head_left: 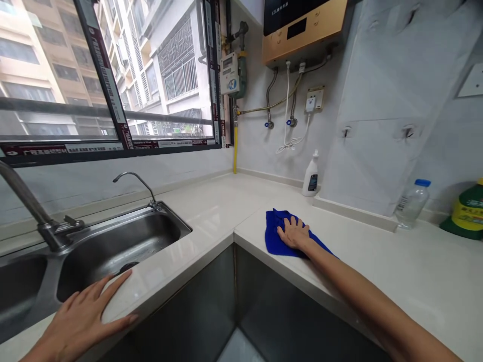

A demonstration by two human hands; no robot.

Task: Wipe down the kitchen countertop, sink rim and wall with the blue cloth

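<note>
We rest our loosely spread, ungripping right hand [294, 234] on the blue cleaning cloth [276, 240] beneath it; our splayed, empty left hand [81, 320] has the stainless-steel double sink [98, 257] just beyond.

A deep-blue cloth [276, 242] is lying spread out, its far edge rumpling slightly, on the glossy white countertop [219, 201], near the front edge.

Two hands [294, 233], one cloth [277, 242] and three bottles [311, 177] share one worktop [222, 203] with two basins [116, 241] and two taps [28, 198]; one heater [302, 37], one meter [230, 74] and one plug [310, 104] are seen at the far end.
</note>
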